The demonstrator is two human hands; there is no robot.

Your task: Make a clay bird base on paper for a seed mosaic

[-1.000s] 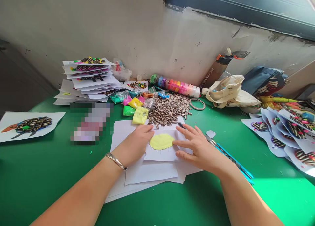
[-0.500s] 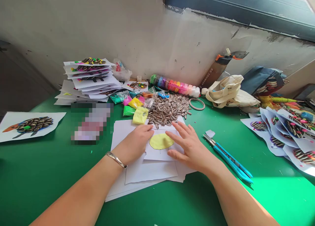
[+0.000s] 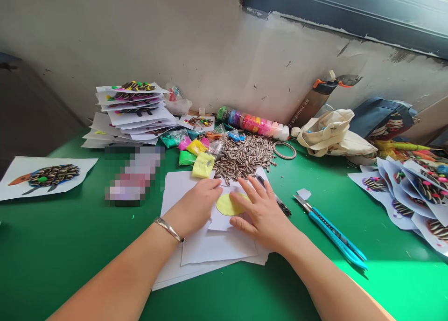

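A flattened yellow clay oval [image 3: 224,206] lies on a small white sheet of paper [image 3: 219,224], over drawn lines mostly hidden by my fingers. At the sheet's left edge, my left hand [image 3: 196,205] is closed, its fingers together against the paper. My right hand [image 3: 261,211] is open, fingers spread, with the fingertips over the right part of the oval. Larger white sheets [image 3: 175,274] are stacked beneath. A black pen [image 3: 284,207] shows just beyond my right hand. Striped sunflower seeds [image 3: 245,155] are heaped right behind the paper.
A blue utility knife [image 3: 336,234] lies to the right, near a tape roll [image 3: 284,150]. Bagged clay [image 3: 203,165] sits behind my left hand. Seed pictures are stacked at the back left [image 3: 140,120] and right [image 3: 402,190]; another picture [image 3: 52,177] lies far left.
My right hand has moved left and further over the yellow oval, covering more of it. The black pen now shows beside it. The whole view has shifted slightly.
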